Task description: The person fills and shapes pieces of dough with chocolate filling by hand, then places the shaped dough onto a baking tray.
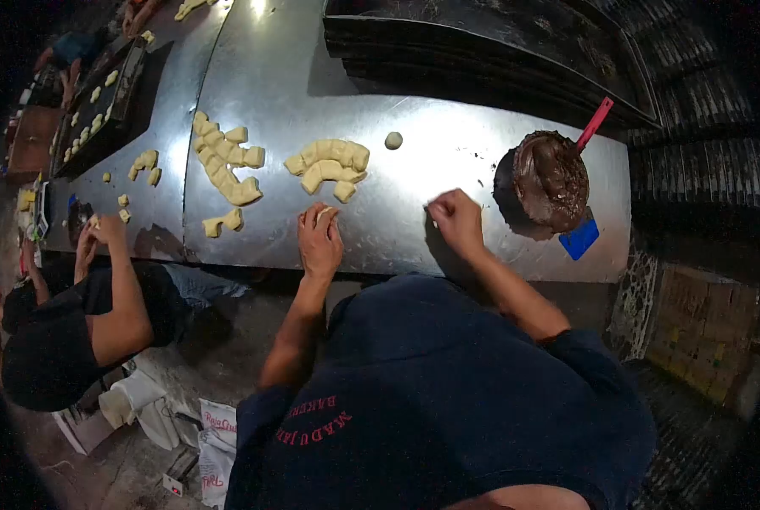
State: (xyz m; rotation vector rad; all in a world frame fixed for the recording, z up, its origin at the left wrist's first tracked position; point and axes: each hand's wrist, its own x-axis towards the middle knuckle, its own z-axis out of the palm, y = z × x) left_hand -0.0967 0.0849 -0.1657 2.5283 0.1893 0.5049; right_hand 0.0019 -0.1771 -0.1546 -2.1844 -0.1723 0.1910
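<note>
My left hand (320, 245) curls round a piece of dough (327, 211), pale and partly hidden by the fingers, near the front edge of the metal table (397, 229). To its right, my right hand (456, 223) is closed just above the tabletop; whatever its fingers hold, if anything, is hidden. Beyond my left hand lie cut dough pieces (327, 158) in curved rows. A smooth round dough ball (393, 140) sits alone between the hands, farther back. Right of my right hand stands a pot of dark brown chocolate-like paste (551, 183) with a red-handled spatula (596, 123) in it.
More cut dough (227, 157) lies to the left. Stacked black trays (482, 59) fill the back right. A blue scraper (579, 240) lies beside the pot. At left, a co-worker (99, 331) handles dough near a tray (99, 106) of shaped pieces.
</note>
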